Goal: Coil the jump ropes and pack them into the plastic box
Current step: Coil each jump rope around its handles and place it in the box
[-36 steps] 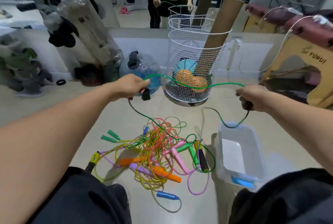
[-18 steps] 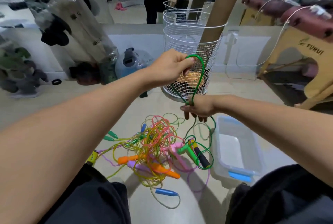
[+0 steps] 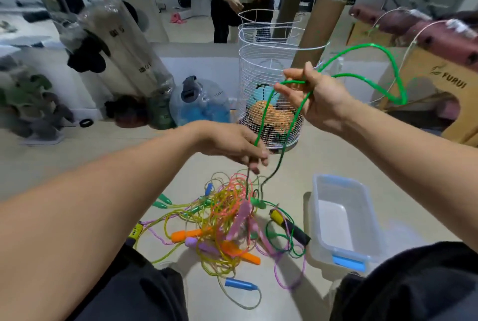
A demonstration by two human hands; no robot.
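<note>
A green jump rope loops through the air between my hands. My right hand pinches the rope high up, in front of the wire basket, with a big loop swinging out to the right. My left hand grips the gathered lower strands just above the pile. On the floor lies a tangled pile of jump ropes in pink, yellow, green and purple, with orange, blue, green and black handles. A clear plastic box with a blue latch stands open to the right of the pile.
A white wire basket holding balls and cardboard tubes stands behind my hands. A blue water jug and bagged gear lean at the back left. A cardboard stool sits at the right. Another person stands at the far back.
My hands swapped heights: the right rose up and right with a rope loop, the left dropped down to grip the strands above the pile. The loop now swings wide to the right.
</note>
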